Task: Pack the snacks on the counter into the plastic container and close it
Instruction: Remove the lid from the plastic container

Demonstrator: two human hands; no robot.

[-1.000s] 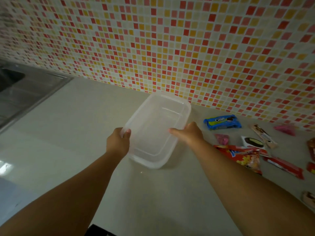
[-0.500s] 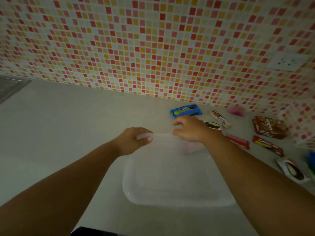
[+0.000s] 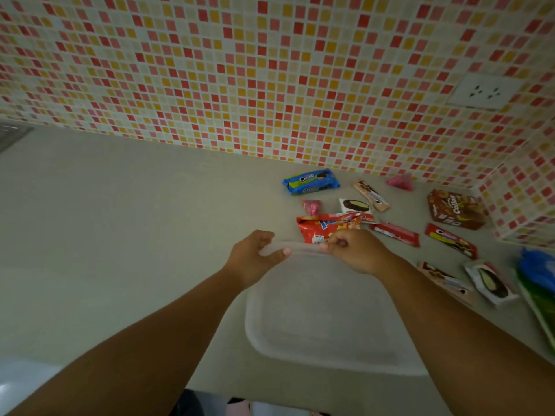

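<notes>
Nearest the camera, two bare forearms reach forward over a smooth, matte grey counter [image 3: 120,223]. Between them sits the plastic container [image 3: 318,319], a clear, frosted rectangular box with rounded corners and a raised rim; the counter shows dimly through it. Whether its lid is on I cannot tell.

Both hands meet at the container's far edge. The left hand [image 3: 250,256] is curled over that rim near its left corner, thumb lying along the top and the other fingers tucked behind, gripping the edge. The right hand [image 3: 357,250] is bent at the wrist with its fingers curled down, pinching the same rim a little to the right.

Just beyond the right hand lies a crinkled red snack bag [image 3: 327,226], glossy foil, touching or nearly touching the container's edge. To its right are two slim red bars [image 3: 395,234] and [image 3: 452,240], flat and shiny. Nearer on the right, a white wrapper picturing a dark oval ice-cream shape [image 3: 488,283] rests beside a brownish bar [image 3: 441,277], and blue and green plastic packaging [image 3: 537,280] is cut off by the picture's edge.

Farther back sit a small pink candy [image 3: 311,206], another white wrapper with a dark oval [image 3: 355,205], a tan bar [image 3: 371,196] and a brown cardboard biscuit box [image 3: 455,209]. Closest to the wall lie a blue cookie pack [image 3: 310,181] and a pink wrapped sweet [image 3: 401,182]. Behind rises a mosaic wall [image 3: 240,70] of small square red, orange and cream tiles, with a white socket [image 3: 483,92].
</notes>
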